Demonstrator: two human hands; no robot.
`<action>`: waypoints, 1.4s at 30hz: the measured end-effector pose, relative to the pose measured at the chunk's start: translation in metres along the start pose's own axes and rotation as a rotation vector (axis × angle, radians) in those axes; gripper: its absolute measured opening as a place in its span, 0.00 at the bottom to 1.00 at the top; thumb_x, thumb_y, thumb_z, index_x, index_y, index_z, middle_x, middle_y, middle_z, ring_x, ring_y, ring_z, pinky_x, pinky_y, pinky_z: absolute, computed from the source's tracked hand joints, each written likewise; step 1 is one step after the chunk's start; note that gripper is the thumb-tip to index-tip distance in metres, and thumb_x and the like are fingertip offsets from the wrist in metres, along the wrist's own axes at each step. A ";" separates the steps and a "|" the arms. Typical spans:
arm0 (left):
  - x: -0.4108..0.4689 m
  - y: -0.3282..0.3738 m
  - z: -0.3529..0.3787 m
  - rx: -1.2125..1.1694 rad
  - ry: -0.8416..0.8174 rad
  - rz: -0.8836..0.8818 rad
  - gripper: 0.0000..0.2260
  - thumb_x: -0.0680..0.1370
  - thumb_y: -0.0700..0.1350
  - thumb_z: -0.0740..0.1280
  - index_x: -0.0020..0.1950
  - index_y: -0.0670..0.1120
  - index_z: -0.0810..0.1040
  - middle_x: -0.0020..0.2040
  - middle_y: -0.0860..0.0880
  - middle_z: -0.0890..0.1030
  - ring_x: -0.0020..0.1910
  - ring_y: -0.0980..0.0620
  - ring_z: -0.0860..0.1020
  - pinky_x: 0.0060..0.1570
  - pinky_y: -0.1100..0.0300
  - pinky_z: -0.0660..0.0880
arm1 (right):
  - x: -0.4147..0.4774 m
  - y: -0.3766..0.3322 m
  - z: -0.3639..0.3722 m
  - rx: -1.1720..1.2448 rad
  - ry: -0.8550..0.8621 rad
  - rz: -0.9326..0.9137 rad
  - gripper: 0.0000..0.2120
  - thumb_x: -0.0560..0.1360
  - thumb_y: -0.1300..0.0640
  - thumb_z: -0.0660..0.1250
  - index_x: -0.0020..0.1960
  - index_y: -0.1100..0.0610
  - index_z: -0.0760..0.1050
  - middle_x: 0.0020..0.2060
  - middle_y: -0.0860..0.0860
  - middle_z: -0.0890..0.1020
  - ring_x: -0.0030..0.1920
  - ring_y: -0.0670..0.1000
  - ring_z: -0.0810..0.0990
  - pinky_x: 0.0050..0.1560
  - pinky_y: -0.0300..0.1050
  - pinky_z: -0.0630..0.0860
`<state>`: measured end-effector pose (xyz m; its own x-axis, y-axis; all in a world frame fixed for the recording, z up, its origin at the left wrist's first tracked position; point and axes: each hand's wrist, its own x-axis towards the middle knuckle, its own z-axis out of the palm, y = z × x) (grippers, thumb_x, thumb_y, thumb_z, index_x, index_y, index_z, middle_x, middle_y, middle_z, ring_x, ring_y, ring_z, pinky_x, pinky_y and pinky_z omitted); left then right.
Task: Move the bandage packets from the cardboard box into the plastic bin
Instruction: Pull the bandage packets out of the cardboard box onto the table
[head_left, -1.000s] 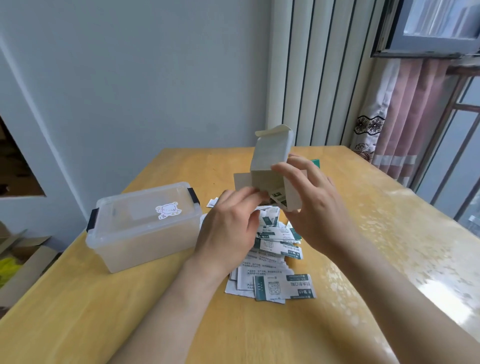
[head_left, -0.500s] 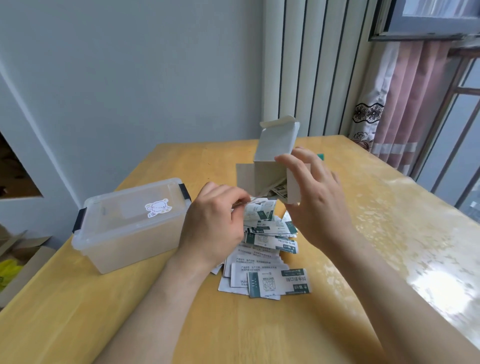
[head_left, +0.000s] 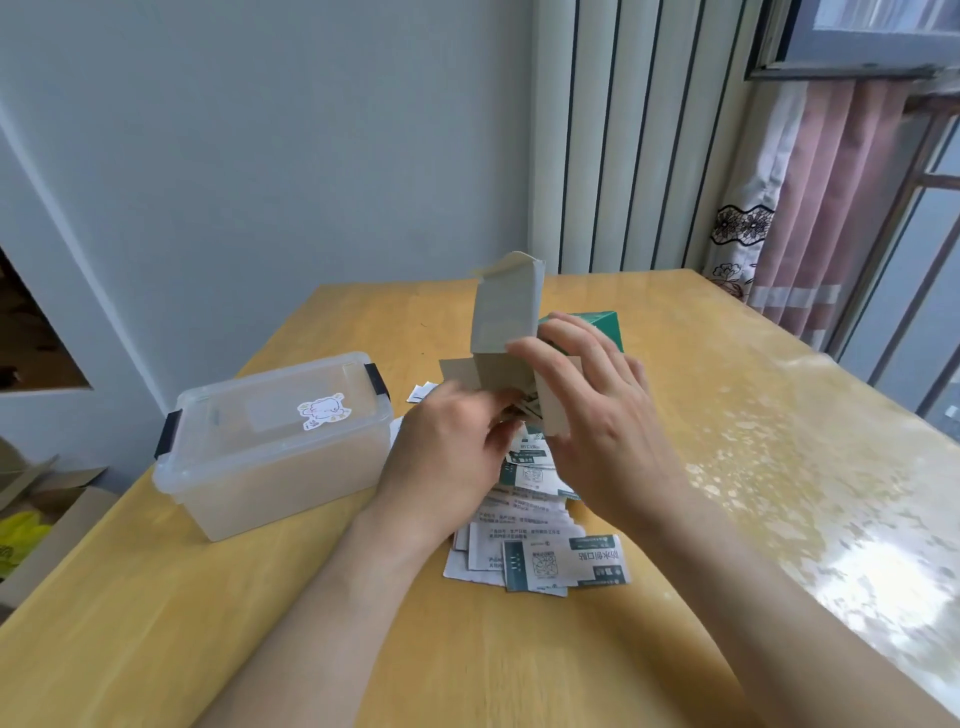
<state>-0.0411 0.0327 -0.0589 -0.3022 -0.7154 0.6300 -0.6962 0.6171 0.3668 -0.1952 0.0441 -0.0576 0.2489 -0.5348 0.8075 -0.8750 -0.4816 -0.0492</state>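
Note:
A small cardboard box (head_left: 506, 317), grey inside and green outside, hangs tilted above the table with its flaps open. My right hand (head_left: 602, 431) grips it from the right side. My left hand (head_left: 452, 457) has its fingertips at the box's lower mouth and pinches bandage packets that stick out there. Below the hands, several white and green bandage packets (head_left: 540, 556) lie in a loose pile on the table. The clear plastic bin (head_left: 280, 452) stands to the left with its lid on, latched, and a sticker on top.
The wooden table (head_left: 753, 441) has a glossy cover that glares at the right. One stray packet (head_left: 422, 392) lies behind my left hand. Cardboard cartons (head_left: 52, 514) sit on the floor at the left. A curtain (head_left: 831, 208) and window are at the far right.
My left hand drew packets down out of the box onto the pile, then went back up to the box's mouth. The box has tilted a little, showing more of its green side.

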 end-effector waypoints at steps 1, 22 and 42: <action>0.000 0.000 0.000 -0.041 0.050 -0.008 0.08 0.74 0.42 0.70 0.51 0.52 0.83 0.38 0.49 0.80 0.42 0.48 0.77 0.42 0.55 0.74 | 0.000 0.002 0.000 -0.001 0.002 0.009 0.31 0.66 0.69 0.72 0.66 0.52 0.68 0.64 0.51 0.73 0.70 0.53 0.67 0.54 0.47 0.67; 0.000 -0.006 0.001 0.079 -0.024 0.055 0.09 0.78 0.45 0.66 0.53 0.56 0.82 0.44 0.51 0.79 0.44 0.49 0.70 0.40 0.52 0.75 | 0.018 0.011 -0.024 -0.271 -0.180 -0.126 0.32 0.67 0.66 0.71 0.69 0.53 0.68 0.64 0.52 0.73 0.67 0.56 0.68 0.53 0.52 0.69; -0.001 -0.001 0.006 0.086 0.093 0.055 0.04 0.74 0.40 0.69 0.45 0.47 0.83 0.33 0.49 0.80 0.36 0.45 0.74 0.30 0.51 0.75 | 0.016 0.014 -0.033 -0.416 -0.250 -0.174 0.30 0.68 0.62 0.71 0.69 0.52 0.68 0.63 0.52 0.74 0.66 0.56 0.69 0.52 0.53 0.68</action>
<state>-0.0438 0.0306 -0.0644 -0.2827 -0.6457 0.7094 -0.7350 0.6209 0.2723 -0.2172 0.0519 -0.0261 0.4529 -0.6456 0.6149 -0.8902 -0.2885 0.3526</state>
